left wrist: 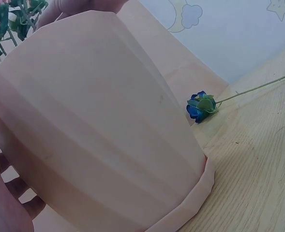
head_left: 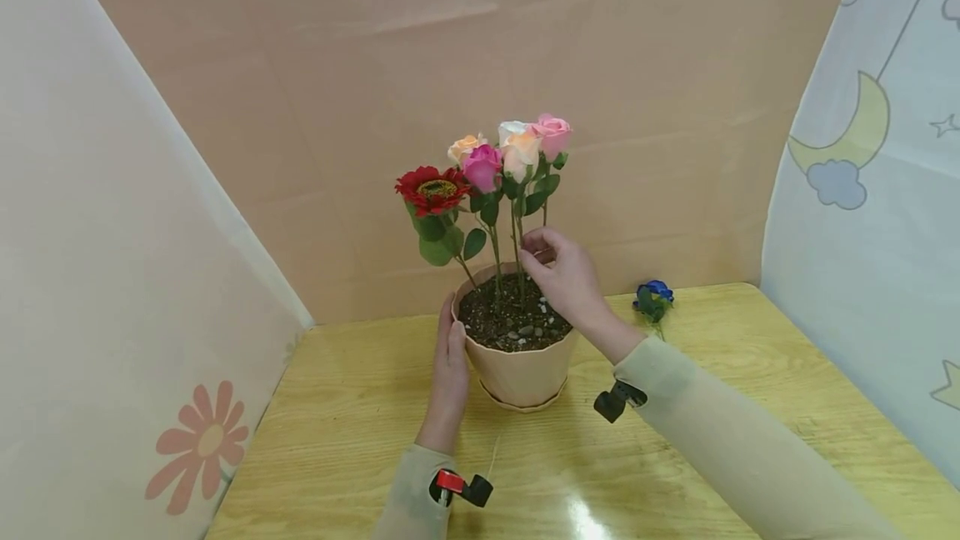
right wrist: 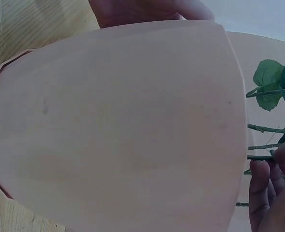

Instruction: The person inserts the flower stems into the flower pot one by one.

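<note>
A pale peach flower pot [head_left: 521,369] on a matching saucer stands on the table, filled with dark soil [head_left: 517,327] and small pebbles. My left hand [head_left: 448,369] rests along the pot's left side, thumb towards the front and fingers behind. Over the pot's right rim, my right hand [head_left: 566,273] pinches a green rose stem [right wrist: 259,158] between thumb and fingertips. That stem seems to lead up to the light peach rose [head_left: 521,157]. Around it stand a magenta rose [head_left: 482,169], a pink rose [head_left: 552,136], an orange rose [head_left: 465,147], a white rose [head_left: 512,132] and a red flower [head_left: 432,190].
A blue rose [head_left: 654,298] lies on the wooden table [head_left: 352,407] to the right of the pot, its stem stretched across the tabletop in the left wrist view. A peach backdrop [head_left: 337,107] hangs behind, with patterned white sheets on both sides.
</note>
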Demonstrator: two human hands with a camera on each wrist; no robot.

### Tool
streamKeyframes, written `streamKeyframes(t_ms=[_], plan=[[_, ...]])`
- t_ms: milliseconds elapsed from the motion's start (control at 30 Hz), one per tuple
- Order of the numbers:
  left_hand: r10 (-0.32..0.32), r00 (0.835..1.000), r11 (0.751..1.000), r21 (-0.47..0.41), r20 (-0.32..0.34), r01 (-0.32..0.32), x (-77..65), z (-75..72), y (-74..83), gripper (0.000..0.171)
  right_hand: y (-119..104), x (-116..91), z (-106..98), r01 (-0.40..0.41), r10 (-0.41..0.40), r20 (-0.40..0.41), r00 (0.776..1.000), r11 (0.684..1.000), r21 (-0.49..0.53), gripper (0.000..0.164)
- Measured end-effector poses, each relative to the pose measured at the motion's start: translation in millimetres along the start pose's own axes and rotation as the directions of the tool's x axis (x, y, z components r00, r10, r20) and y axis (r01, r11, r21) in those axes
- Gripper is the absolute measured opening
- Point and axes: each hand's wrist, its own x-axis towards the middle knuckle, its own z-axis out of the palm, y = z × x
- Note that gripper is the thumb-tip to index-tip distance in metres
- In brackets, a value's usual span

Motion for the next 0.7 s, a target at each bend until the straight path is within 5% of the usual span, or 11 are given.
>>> streamKeyframes(t_ms=[700], plan=[[0.003, 1.000, 1.000, 0.017, 0.004, -0.003, -2.1, -0.5, 2.9, 0.057, -7.5, -10.5, 8.0, -0.066, 0.068, -0.018, 0.998, 0.995, 0.074, 0.022]])
